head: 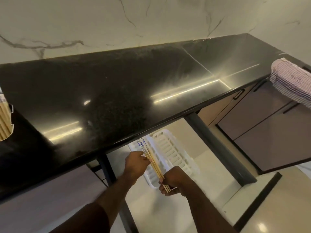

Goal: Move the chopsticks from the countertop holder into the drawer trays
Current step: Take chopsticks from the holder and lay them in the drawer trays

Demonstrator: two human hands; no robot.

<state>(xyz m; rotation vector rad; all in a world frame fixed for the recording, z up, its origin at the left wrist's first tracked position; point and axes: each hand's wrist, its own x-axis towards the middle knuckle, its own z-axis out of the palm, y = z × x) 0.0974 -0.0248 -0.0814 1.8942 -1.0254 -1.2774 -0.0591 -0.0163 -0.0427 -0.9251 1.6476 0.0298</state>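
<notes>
Wooden chopsticks point(155, 165) (both hands gripping).

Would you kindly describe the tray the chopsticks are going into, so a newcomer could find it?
Start at the black countertop and look below its front edge, where both hands hold the chopsticks. Two white slotted trays lie side by side there. The left tray sits directly under the chopsticks, whereas the right tray lies clear of them.

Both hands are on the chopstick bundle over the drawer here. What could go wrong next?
1. The bundle of wooden chopsticks is pinched only at mid-length by the left hand and at the near end by the right hand; one could slide free.
2. Their far tips sit under the black countertop edge, and may miss the white slotted trays.
</notes>
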